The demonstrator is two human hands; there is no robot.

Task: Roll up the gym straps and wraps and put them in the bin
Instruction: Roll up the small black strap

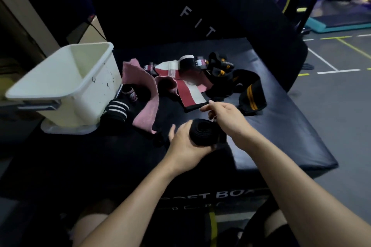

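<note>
While left hand (185,142) cups black roll (202,132), right hand (224,115) pinches its tail; slack grip risks coil unwinding before bin (66,84).

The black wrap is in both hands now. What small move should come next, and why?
Probably one more turn to tuck in the loose end. The left hand grips the black roll, and the right hand pinches something at its top, seemingly the tail. The white bin waits on the left.
</note>
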